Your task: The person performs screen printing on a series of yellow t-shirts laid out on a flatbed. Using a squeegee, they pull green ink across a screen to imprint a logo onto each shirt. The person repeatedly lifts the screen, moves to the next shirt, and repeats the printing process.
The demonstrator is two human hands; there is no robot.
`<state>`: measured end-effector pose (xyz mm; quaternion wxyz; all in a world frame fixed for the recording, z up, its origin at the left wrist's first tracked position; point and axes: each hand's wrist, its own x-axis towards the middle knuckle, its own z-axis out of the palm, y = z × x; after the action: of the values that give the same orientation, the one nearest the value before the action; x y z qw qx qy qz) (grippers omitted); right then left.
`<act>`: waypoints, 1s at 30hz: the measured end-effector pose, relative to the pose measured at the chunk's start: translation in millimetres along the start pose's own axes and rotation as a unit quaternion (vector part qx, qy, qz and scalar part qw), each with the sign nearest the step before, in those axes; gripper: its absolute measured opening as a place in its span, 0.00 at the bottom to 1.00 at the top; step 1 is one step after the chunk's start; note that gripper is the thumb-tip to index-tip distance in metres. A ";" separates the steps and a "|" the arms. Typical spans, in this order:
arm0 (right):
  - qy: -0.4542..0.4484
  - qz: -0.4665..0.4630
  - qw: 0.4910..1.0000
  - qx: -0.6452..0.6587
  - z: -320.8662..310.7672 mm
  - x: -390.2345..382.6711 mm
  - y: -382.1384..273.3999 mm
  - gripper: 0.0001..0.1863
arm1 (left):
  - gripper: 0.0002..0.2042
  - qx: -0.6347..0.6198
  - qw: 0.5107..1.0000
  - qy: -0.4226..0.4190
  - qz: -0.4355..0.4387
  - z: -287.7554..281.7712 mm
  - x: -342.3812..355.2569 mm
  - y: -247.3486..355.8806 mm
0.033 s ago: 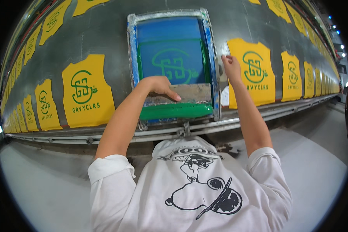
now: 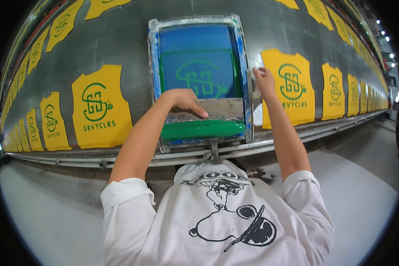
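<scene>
A printing screen (image 2: 195, 21) in a pale, paint-stained frame lies on the dark table, its blue mesh (image 2: 195, 39) carrying a green design. My left hand (image 2: 181, 101) grips a squeegee (image 2: 228, 107) laid across the lower mesh, thumb stretched along its near face. Along the near side of the squeegee lies a thick bank of green ink (image 2: 204, 129). My right hand (image 2: 264, 82) is raised just right of the frame, over the edge of a yellow shirt panel (image 2: 303, 106). Its fingers are curled together; whatever they hold, if anything, is hidden.
Yellow panels with green prints line the dark table (image 2: 137, 80) on both sides, such as one panel (image 2: 102, 106) left of the screen. More panels lie along the far side. A metal rail (image 2: 186, 157) runs along the near edge, with pale floor (image 2: 53, 199) below.
The whole picture has shifted slightly, with the table and screen a little lower in view. Both hands keep their places, the left one still on the squeegee.
</scene>
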<state>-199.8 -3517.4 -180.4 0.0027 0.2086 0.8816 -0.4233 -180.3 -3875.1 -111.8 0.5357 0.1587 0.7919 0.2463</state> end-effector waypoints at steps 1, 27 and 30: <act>-0.065 0.057 0.994 0.061 4.1 -10.2 -22.2 0.27 | 0.40 -0.039 0.999 -0.023 -0.010 -8.4 -2.9 -4.4; -0.129 0.093 0.962 0.221 -26.0 -14.9 -66.6 0.20 | 0.26 0.148 0.834 0.506 0.162 119.2 -44.9 0.8; -0.126 0.079 0.965 0.217 -17.6 -14.4 -67.2 0.20 | 0.31 0.136 0.849 0.493 0.136 187.5 -73.6 13.8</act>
<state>-208.5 -3546.7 -116.4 0.1022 0.2176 0.7422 -0.6255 21.0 -3860.4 -104.5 0.0094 0.1940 0.9478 0.2528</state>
